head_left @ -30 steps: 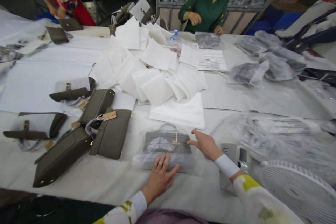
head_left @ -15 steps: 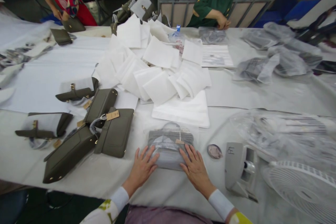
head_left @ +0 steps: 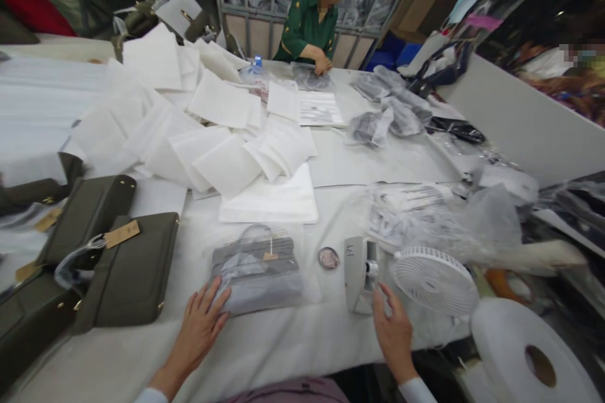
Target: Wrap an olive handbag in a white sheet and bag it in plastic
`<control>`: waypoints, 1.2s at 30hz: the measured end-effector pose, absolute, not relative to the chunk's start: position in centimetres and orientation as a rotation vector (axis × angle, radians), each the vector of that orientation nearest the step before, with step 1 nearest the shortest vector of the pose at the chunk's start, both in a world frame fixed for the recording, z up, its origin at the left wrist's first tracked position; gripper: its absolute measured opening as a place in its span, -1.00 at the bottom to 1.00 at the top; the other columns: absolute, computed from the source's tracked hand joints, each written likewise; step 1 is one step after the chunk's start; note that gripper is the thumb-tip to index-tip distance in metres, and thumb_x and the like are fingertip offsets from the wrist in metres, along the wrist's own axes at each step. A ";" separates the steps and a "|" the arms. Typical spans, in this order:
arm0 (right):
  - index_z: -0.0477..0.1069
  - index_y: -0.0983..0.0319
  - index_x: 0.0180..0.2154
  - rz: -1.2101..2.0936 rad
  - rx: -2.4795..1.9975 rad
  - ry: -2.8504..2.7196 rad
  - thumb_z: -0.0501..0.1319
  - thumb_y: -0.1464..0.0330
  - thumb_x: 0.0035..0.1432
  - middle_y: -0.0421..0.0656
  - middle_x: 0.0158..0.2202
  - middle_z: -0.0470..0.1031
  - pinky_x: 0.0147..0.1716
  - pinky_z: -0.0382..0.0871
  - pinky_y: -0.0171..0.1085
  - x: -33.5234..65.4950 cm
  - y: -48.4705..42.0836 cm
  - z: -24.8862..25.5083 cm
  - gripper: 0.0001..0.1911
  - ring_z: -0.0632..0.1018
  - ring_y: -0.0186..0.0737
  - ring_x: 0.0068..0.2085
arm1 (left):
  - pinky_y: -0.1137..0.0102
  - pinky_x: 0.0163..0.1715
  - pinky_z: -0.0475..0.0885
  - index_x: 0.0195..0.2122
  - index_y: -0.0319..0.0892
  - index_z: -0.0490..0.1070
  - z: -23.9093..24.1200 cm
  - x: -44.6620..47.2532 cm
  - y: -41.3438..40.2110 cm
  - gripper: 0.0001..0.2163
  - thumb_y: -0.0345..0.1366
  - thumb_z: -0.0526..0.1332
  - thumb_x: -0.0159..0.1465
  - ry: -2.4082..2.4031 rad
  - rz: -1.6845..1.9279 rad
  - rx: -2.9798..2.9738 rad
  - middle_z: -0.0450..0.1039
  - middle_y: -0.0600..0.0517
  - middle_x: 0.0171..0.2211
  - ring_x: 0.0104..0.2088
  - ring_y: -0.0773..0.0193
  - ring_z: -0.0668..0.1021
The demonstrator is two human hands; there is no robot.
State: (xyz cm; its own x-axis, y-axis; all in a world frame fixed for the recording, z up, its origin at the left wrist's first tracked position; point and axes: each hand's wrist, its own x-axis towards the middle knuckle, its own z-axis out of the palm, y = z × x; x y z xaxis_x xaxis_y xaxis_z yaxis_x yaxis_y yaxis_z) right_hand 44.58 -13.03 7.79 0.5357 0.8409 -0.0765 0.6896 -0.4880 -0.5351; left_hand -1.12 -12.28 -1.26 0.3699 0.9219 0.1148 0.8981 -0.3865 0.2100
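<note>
A dark handbag in a clear plastic bag [head_left: 265, 271] lies flat on the white-covered table in front of me. My left hand [head_left: 203, 318] rests with spread fingers on its lower left corner. Over to the right, my right hand [head_left: 392, 324] is apart from the handbag, fingers parted and holding nothing that I can see. It is beside a grey-white tape dispenser [head_left: 354, 277] with a handwritten mark, its fingertips close to the dispenser's right side. Whether they touch it I cannot tell. Between bag and dispenser lies a small round item with a dark rim [head_left: 328, 258].
Olive handbags [head_left: 127, 271] with tan tags lie at left. White foam sheets [head_left: 227, 157] are heaped beyond the wrapped bag. A white fan [head_left: 437, 280] and a large white roll [head_left: 534, 352] stand at right. Across the table, a person in green [head_left: 302, 25] handles a wrapped item.
My right hand has left the wrapped handbag and moved right to the tape dispenser. My left hand stays at the bag's left edge. The view has turned right.
</note>
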 end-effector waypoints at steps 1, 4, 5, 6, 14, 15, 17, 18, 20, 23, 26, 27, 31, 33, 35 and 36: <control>0.33 0.36 0.08 0.467 -2.394 -1.079 -0.12 -0.13 0.16 0.19 0.09 0.43 0.14 0.26 0.16 46.4 -13.6 7.9 -0.21 0.43 0.19 0.12 | 0.03 0.15 0.30 0.32 0.04 0.02 -1.3 -1.1 -12.3 -0.50 -0.25 0.08 0.36 1.662 0.343 2.501 0.07 -0.11 0.35 0.25 0.00 0.28; 0.52 0.34 -0.17 0.684 -2.421 -0.793 -0.05 -0.19 0.03 0.14 -0.09 0.56 0.07 0.34 0.13 49.4 -14.7 7.5 -0.21 0.50 0.20 0.03 | 0.02 0.13 0.32 0.34 0.03 -0.04 -1.5 -1.2 -12.3 -0.47 -0.23 0.08 0.36 1.644 0.369 2.491 0.05 -0.13 0.36 0.24 -0.02 0.29; 0.56 0.30 -0.24 0.774 -2.395 -0.750 0.00 -0.18 0.00 0.09 -0.13 0.59 0.06 0.35 0.10 49.7 -14.9 7.4 -0.27 0.51 0.18 0.02 | 0.02 0.12 0.33 0.34 0.04 -0.04 -1.5 -1.2 -12.3 -0.46 -0.23 0.09 0.36 1.643 0.368 2.487 0.05 -0.13 0.36 0.23 -0.03 0.30; 0.57 0.27 -0.29 0.844 -2.364 -0.716 0.04 -0.17 -0.03 0.05 -0.14 0.60 0.06 0.36 0.07 49.8 -14.9 7.3 -0.32 0.52 0.15 0.02 | 0.02 0.12 0.33 0.34 0.04 -0.04 -1.6 -1.2 -12.3 -0.46 -0.23 0.09 0.36 1.643 0.367 2.482 0.05 -0.12 0.36 0.23 -0.03 0.30; 0.60 0.24 -0.37 1.009 -2.225 -0.566 0.33 -0.04 -0.33 -0.01 -0.19 0.62 0.14 0.28 0.02 49.0 -14.3 7.1 -0.45 0.53 0.13 -0.01 | 0.02 0.10 0.35 0.33 0.07 -0.05 -2.4 -1.4 -12.4 -0.46 -0.22 0.10 0.36 1.627 0.416 2.437 0.01 -0.11 0.37 0.23 -0.05 0.30; 0.59 0.25 -0.40 0.990 -2.225 -0.554 0.34 -0.04 -0.36 0.02 -0.12 0.59 0.15 0.26 0.01 49.0 -14.6 7.3 -0.45 0.50 0.15 0.02 | 0.02 0.10 0.35 0.33 0.07 -0.06 -2.4 -1.4 -12.4 -0.45 -0.22 0.10 0.36 1.623 0.423 2.436 0.00 -0.11 0.37 0.23 -0.05 0.29; 0.58 0.25 -0.44 0.943 -2.231 -0.531 0.36 -0.05 -0.39 0.05 0.04 0.50 0.14 0.27 -0.04 48.8 -15.6 7.7 -0.46 0.45 0.17 0.09 | 0.03 0.10 0.35 0.34 0.07 -0.07 -2.4 -1.4 -12.4 -0.44 -0.22 0.10 0.36 1.619 0.434 2.439 0.00 -0.12 0.37 0.23 -0.05 0.29; 0.58 0.25 -0.46 0.921 -2.233 -0.517 0.36 -0.05 -0.39 0.04 0.10 0.45 0.12 0.31 -0.08 48.7 -16.4 7.9 -0.47 0.43 0.16 0.10 | 0.03 0.10 0.35 0.34 0.07 -0.08 -2.4 -1.3 -12.4 -0.44 -0.22 0.10 0.36 1.617 0.437 2.441 0.00 -0.12 0.37 0.23 -0.05 0.29; 0.57 0.25 -0.47 0.894 -2.229 -0.476 0.36 -0.06 -0.37 0.02 0.17 0.39 0.02 0.39 -0.17 48.2 -18.0 8.4 -0.47 0.44 0.12 0.09 | 0.03 0.10 0.36 0.34 0.08 -0.09 -2.3 -1.3 -12.4 -0.44 -0.23 0.10 0.36 1.616 0.447 2.438 -0.01 -0.12 0.37 0.23 -0.04 0.29; 0.56 0.27 -0.45 0.913 -2.215 -0.398 0.37 -0.06 -0.39 0.03 0.06 0.49 -0.14 0.47 -0.23 47.4 -19.8 8.3 -0.44 0.52 0.05 -0.02 | 0.03 0.09 0.37 0.34 0.09 -0.10 -2.4 -1.3 -12.4 -0.44 -0.24 0.10 0.36 1.613 0.463 2.425 -0.02 -0.11 0.38 0.23 -0.04 0.30; 0.55 0.29 -0.45 0.984 -2.202 -0.334 0.37 -0.06 -0.40 -0.01 -0.36 0.60 -0.33 0.51 -0.19 46.6 -20.0 6.7 -0.42 0.59 -0.05 -0.30 | 0.02 0.09 0.37 0.34 0.10 -0.12 -2.5 -1.3 -12.4 -0.43 -0.24 0.10 0.36 1.601 0.461 2.424 -0.03 -0.12 0.38 0.23 -0.04 0.30; 0.53 0.28 -0.46 0.993 -2.202 -0.323 0.36 -0.06 -0.39 -0.06 -0.47 0.57 -0.39 0.50 -0.19 46.4 -19.9 6.0 -0.44 0.57 -0.09 -0.39 | 0.01 0.10 0.37 0.35 0.10 -0.12 -2.5 -1.3 -12.3 -0.42 -0.24 0.10 0.36 1.599 0.459 2.425 -0.03 -0.12 0.38 0.23 -0.04 0.30; 0.42 0.23 -0.63 1.002 -2.252 -0.337 0.31 -0.06 -0.40 -0.18 -0.69 0.40 -0.60 0.36 -0.24 45.4 -20.2 3.8 -0.53 0.42 -0.23 -0.61 | 0.00 0.10 0.37 0.35 0.10 -0.13 -2.4 -1.3 -12.3 -0.41 -0.26 0.10 0.36 1.618 0.473 2.408 0.00 -0.12 0.37 0.24 -0.04 0.29; 0.37 0.22 -0.70 1.035 -2.286 -0.393 0.29 -0.08 -0.41 -0.19 -0.74 0.32 -0.67 0.26 -0.24 44.8 -20.9 3.9 -0.52 0.36 -0.24 -0.66 | -0.01 0.10 0.38 0.34 0.10 -0.10 -2.3 -1.3 -12.3 -0.43 -0.26 0.10 0.36 1.617 0.476 2.397 0.01 -0.12 0.36 0.24 -0.04 0.30; 0.43 0.23 -0.63 1.068 -2.285 -0.506 0.27 -0.11 -0.36 -0.20 -0.72 0.33 -0.63 0.28 -0.23 44.3 -21.0 5.0 -0.49 0.37 -0.22 -0.62 | -0.01 0.10 0.38 0.33 0.10 -0.05 -2.2 -1.2 -12.2 -0.45 -0.26 0.10 0.36 1.615 0.466 2.379 0.02 -0.11 0.36 0.24 -0.03 0.30; 0.46 0.23 -0.56 1.090 -2.262 -0.573 0.28 -0.11 -0.32 -0.20 -0.67 0.37 -0.57 0.32 -0.22 44.0 -20.7 5.8 -0.48 0.40 -0.21 -0.58 | -0.01 0.10 0.37 0.33 0.09 -0.03 -2.2 -1.2 -12.2 -0.46 -0.26 0.10 0.36 1.615 0.463 2.367 0.02 -0.11 0.36 0.24 -0.03 0.29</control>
State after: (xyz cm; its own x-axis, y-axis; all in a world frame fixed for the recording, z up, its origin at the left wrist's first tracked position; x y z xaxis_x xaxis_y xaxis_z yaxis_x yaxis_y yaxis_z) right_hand 44.03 -20.72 5.81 0.5787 0.5873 -0.5658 0.1333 -0.7526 -0.6448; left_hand -1.20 -12.22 -2.21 0.3398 0.9322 0.1249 0.8567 -0.3616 0.3678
